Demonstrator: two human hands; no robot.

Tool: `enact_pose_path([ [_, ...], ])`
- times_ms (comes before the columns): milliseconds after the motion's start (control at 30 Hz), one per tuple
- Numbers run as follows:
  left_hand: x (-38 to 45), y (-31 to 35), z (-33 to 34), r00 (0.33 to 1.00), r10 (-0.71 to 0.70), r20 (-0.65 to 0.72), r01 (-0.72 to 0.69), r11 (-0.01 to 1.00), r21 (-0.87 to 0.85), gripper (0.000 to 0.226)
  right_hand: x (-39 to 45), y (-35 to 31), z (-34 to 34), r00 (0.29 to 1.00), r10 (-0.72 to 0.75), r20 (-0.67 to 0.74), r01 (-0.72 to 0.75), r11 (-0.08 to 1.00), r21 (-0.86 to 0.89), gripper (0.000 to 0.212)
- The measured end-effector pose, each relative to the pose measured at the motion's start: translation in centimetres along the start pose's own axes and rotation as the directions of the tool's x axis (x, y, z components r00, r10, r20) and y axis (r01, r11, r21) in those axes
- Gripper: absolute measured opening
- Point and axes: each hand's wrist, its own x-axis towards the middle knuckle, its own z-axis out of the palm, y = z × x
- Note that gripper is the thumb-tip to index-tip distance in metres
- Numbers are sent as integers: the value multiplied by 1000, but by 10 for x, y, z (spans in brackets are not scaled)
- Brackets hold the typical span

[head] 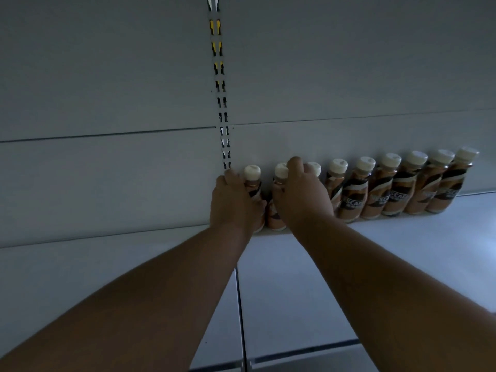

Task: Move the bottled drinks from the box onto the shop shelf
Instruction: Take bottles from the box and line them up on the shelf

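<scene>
I have both hands at the back of the shelf (375, 253), against the rear panel (107, 170). My left hand (236, 202) is wrapped round the end bottle (252, 181), the leftmost one, fingers curled on its body below the white cap. My right hand (302, 197) covers the next two bottles (281, 171); its fingers curl over their tops, though I cannot tell whether it grips both or only one. Further right, a row (402, 183) of six more bottles stands along the panel, packed close and seemingly touching. The box is out of view.

The chief risk, as I judge it, is a knock-on fall. The bottles are tall and narrow, and they stand shoulder to shoulder, so if my right hand drags sideways as it lets go, the neighbour at its right could tip and take the rest of the row with it. Any lean I see in the row may be only the wide lens, so I would not trust it as a cue.

A second risk sits at the left: the end bottle is near the seam (240, 291) between two shelf boards, just beside the slotted upright (224, 130). Set down across that seam, it might rock. The light is dim too, so I could misjudge whether the bases sit flat. I would open the fingers straight upward and slowly.
</scene>
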Motion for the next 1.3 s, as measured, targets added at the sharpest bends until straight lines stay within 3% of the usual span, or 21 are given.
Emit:
enact_pose_path([
  [100,-15,1,-3,988,129,-83,-124,990,61,40,-23,14,-3,995,-14,-96,13,1000,-13,30],
  [300,-28,19,4,899,411,152,-428,898,104,18,-38,65,1,983,163,-79,-161,986,32,14],
  [500,-2,58,13,814,545,202,-575,804,148,22,-33,89,8,976,205,-69,-202,978,54,17],
  [633,22,89,21,717,664,211,-691,638,340,29,-15,99,-4,942,255,-220,-226,963,148,19],
  [700,32,100,26,729,634,259,-667,572,477,34,3,102,-20,934,227,-275,-189,969,158,19],
  [767,39,108,31,756,573,316,-639,540,548,35,23,102,-37,960,151,-238,-122,984,134,27],
  [833,43,112,36,764,538,356,-633,517,576,34,41,101,-48,994,41,-102,-40,999,10,42],
  [933,46,113,44,769,489,412,-639,546,542,36,58,100,-53,994,-74,86,90,974,-210,34],
  [1100,51,108,50,768,486,417,-641,574,510,38,66,97,-60,980,-127,154,165,949,-268,30],
  [1300,53,108,50,766,491,415,-643,573,508,38,66,92,-61,982,-105,157,142,958,-248,31],
])
